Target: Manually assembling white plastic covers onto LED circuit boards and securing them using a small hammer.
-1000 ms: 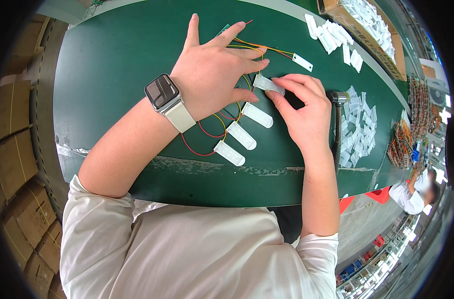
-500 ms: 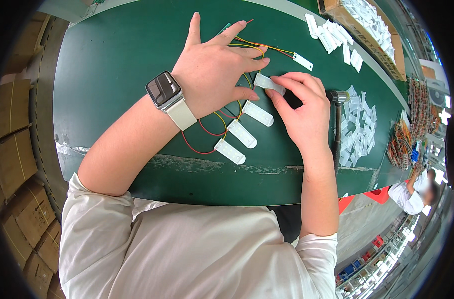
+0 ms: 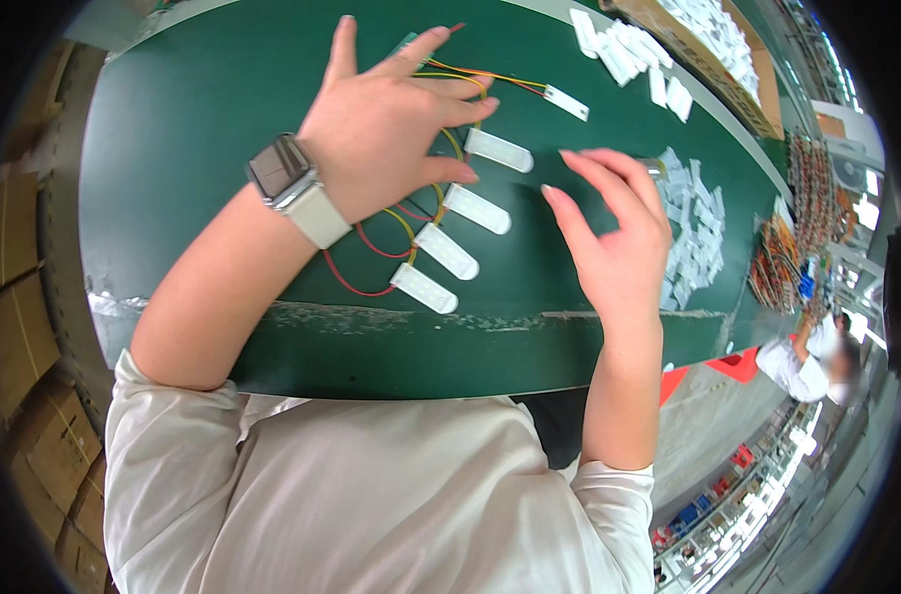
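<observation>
My left hand (image 3: 386, 124), with a watch (image 3: 290, 183) on its wrist, lies flat with fingers spread on a bundle of red, yellow and green wires (image 3: 391, 238) on the green table (image 3: 183, 129). Several white oblong tabs (image 3: 450, 252) sit in a slanted row at the wire ends, just right of that hand. My right hand (image 3: 614, 238) hovers open to the right of the tabs, fingers apart and holding nothing. One more wire with a white tab (image 3: 566, 102) lies farther back.
A heap of loose white tabs (image 3: 693, 223) lies right of my right hand, and more white tabs (image 3: 628, 49) lie at the far edge by a cardboard box (image 3: 712, 45). Cardboard boxes (image 3: 10, 297) stand at the left. Another person (image 3: 806, 361) works at the far right.
My right hand has let go of the top white tab and pulled back to the right, fingers now spread. The tab lies on the table. My left hand stays on the wires.
</observation>
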Available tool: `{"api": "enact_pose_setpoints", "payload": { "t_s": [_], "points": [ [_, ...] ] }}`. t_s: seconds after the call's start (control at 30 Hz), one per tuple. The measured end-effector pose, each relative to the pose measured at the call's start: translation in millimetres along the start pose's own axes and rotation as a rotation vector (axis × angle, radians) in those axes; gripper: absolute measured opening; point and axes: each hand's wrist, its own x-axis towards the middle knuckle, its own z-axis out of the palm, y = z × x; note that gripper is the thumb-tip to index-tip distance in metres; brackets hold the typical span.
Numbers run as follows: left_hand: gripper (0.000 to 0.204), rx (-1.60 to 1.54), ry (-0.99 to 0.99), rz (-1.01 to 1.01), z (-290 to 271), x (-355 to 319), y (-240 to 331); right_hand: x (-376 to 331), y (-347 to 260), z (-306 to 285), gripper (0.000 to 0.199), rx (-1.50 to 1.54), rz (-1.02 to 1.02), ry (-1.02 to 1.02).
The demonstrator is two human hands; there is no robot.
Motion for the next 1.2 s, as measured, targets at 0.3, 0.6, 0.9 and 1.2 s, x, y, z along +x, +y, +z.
{"api": "enact_pose_setpoints", "payload": {
  "t_s": [0.3,0.6,0.9,1.2],
  "points": [
    [0.064,0.002,-0.026,-0.022,-3,-1,0,-111,42,-66,0.046,-0.320,0.615,-0.059],
    [0.065,0.043,-0.028,-0.030,1,-2,-1,-118,20,-81,0.023,0.064,0.584,-0.002],
    [0.067,0.032,-0.076,-0.057,-2,1,3,-128,-20,-36,0.029,0.415,0.580,-0.075],
    [0.068,0.029,-0.076,-0.047,-2,1,1,-97,-31,-21,0.023,0.237,0.254,-0.018]
  ]
}}
